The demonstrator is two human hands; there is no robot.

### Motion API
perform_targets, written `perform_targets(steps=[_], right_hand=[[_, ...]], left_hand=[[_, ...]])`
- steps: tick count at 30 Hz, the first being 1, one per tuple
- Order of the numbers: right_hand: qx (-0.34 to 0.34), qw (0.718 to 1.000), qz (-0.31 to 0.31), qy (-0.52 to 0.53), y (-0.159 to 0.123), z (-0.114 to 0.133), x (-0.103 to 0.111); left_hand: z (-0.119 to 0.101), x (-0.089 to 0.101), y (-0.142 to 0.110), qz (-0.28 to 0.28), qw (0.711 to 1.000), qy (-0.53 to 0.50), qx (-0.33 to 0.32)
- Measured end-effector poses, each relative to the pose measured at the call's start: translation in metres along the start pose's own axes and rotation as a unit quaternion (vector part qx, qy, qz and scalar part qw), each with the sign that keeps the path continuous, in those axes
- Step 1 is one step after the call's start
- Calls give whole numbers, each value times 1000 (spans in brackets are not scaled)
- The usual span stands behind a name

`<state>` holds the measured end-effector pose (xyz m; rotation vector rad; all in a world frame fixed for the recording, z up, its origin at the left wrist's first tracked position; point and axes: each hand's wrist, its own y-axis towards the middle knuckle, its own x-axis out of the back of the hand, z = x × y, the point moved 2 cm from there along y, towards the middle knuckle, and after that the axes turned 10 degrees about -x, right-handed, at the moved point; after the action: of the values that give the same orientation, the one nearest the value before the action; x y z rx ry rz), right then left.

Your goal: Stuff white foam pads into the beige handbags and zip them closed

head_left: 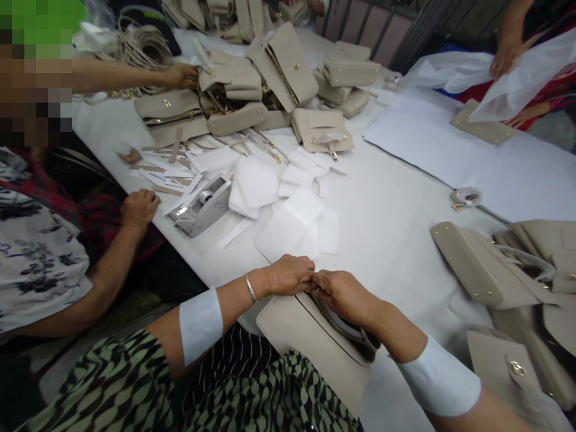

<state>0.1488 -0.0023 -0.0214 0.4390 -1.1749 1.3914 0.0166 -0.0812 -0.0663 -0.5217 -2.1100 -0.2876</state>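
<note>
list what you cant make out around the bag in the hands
Head view only:
Inside of the bag: covered by the left hand and right hand.
Bags at right: cut off by the right edge.
Co-worker's arm: its upper end hidden by a pixelated blur.
Far pile: its metal fittings too small to tell.

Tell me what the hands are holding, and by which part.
The left hand and right hand hold a beige handbag by the edge of its open top.

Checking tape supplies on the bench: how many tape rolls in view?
2: one roll mounted in the tape dispenser, one loose roll on the white table. Others could be hidden among the beige handbags.
</note>
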Motion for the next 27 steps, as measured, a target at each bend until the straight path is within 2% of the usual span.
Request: perform_targets(steps=[3, 7, 15, 21, 27], right_hand=[[-9, 1000, -4, -4, -5, -1, -2], [-27, 999, -35, -6, -19, -4, -16], [0, 994, -110, -3, -42, -12, -38], [29, 995, -89, -42, -77, -22, -39], [16, 993, -66, -92, -119, -24, -46]], left_hand=[[0, -1, 0, 3, 1000, 14, -8], [0, -1, 0, -5, 1000, 22, -16], [0, -1, -3, -11, 1000, 5, -6], [2, -4, -4, -33, 999, -18, -17], [3, -1, -7, -35, 999, -29, -20]])
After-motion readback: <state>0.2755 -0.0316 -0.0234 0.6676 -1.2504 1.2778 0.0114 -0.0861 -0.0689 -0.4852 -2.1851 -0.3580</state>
